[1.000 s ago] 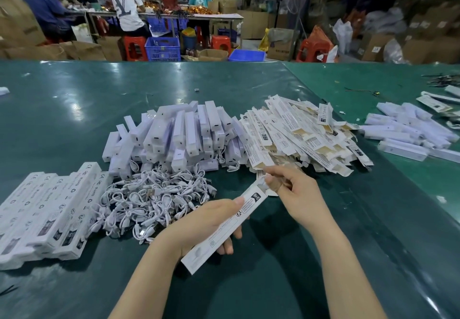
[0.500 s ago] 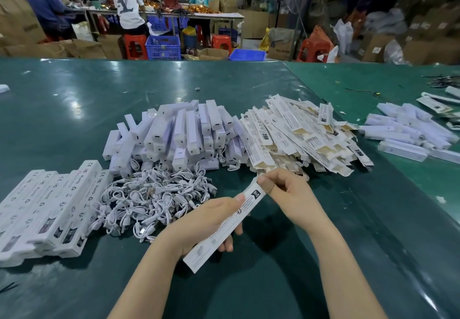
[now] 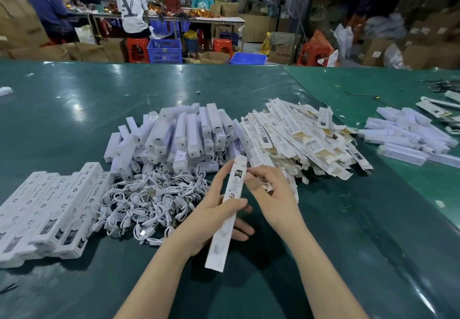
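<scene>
The green table [image 3: 74,109] runs wide, with bare surface at 6 o'clock near the body and again far out at 11. Stock crowds the middle. Flat printed sleeves [image 3: 298,139] are piled at 1 o'clock, white plastic units [image 3: 179,134] at 12, packed boxes [image 3: 54,209] lie in a row at 9, and a tangle of white USB cables [image 3: 149,201] lies at 10.

The long white carton [image 3: 235,184] is held above the table at centre, its top end pointing to 12. The left hand [image 3: 209,219] grips it around the middle, thumb across the face. The right hand [image 3: 276,196] has curled fingers against the carton's upper right edge; whether they pinch the flap I cannot tell.

To close the end cleanly, I judge the left hand should steady the carton without crushing it while the right tucks the flap squarely. The finished carton should travel low toward 9, clear of the cables.
</scene>
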A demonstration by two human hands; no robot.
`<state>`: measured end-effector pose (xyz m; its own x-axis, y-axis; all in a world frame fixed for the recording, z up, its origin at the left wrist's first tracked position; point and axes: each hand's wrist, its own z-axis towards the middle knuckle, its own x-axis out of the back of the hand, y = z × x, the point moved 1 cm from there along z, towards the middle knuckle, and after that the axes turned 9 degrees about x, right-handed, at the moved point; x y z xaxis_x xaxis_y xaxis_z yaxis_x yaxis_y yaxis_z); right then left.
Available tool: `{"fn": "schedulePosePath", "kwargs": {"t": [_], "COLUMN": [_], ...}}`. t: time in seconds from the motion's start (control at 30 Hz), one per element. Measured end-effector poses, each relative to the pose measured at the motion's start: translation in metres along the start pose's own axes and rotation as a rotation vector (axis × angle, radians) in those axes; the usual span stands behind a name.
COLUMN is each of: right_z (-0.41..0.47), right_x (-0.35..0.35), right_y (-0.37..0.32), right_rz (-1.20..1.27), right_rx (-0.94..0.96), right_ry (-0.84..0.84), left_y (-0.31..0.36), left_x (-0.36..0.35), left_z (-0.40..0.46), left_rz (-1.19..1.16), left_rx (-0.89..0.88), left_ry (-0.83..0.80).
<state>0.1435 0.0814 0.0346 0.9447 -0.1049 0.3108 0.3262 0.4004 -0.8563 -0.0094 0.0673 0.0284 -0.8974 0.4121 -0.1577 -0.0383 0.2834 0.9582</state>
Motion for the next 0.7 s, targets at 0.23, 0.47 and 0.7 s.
{"fn": "schedulePosePath", "kwargs": {"t": [0.23, 0.47, 0.7], "right_z": [-0.005, -0.008, -0.005], "right_x": [-0.014, -0.018, -0.014], "right_y": [-0.002, -0.007, -0.012], "right_rz": [0.118, 0.258, 0.457], "right_rx": [-0.072, -0.200, -0.376], "right_ry": [-0.116, 0.041, 0.059], "left_y": [-0.007, -0.014, -0.011], "left_x": [-0.001, 0.001, -0.005], "left_z": [0.008, 0.014, 0.011], "left_rz": [-0.021, 0.011, 0.080], "left_rx": [-0.009, 0.035, 0.014], "left_ry": [-0.008, 0.023, -0.008]}}
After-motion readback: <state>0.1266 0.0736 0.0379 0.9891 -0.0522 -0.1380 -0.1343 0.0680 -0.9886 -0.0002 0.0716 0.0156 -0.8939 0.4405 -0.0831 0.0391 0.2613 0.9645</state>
